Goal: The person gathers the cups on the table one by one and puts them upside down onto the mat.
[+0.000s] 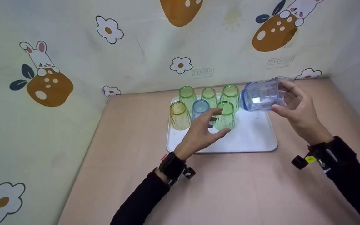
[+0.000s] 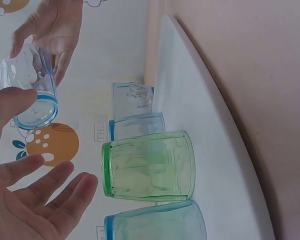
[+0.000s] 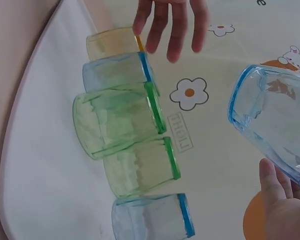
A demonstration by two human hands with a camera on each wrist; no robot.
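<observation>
My right hand point(image 1: 306, 115) holds a clear blue drinking glass point(image 1: 259, 97) raised over the tray's back right side. The glass is tipped on its side, with its thick blue end toward the left. My left hand point(image 1: 202, 132) is spread, thumb apart from the fingers, and holds nothing. It overlaps the front green glass point(image 1: 228, 118) in the head view, while in the left wrist view its fingertips point(image 2: 87, 182) stand off from that glass. A blue glass point(image 1: 201, 107) beside it is partly hidden by the left hand. A yellow glass point(image 1: 180, 118) stands at the front left.
All these standing glasses share a white tray point(image 1: 255, 145) on a pinkish tabletop point(image 1: 130, 131). Behind them are several more, including a green glass point(image 1: 187, 93) and a blue glass point(image 3: 150, 217) at the right. A patterned wall covering point(image 1: 142, 62) rises close behind the tray.
</observation>
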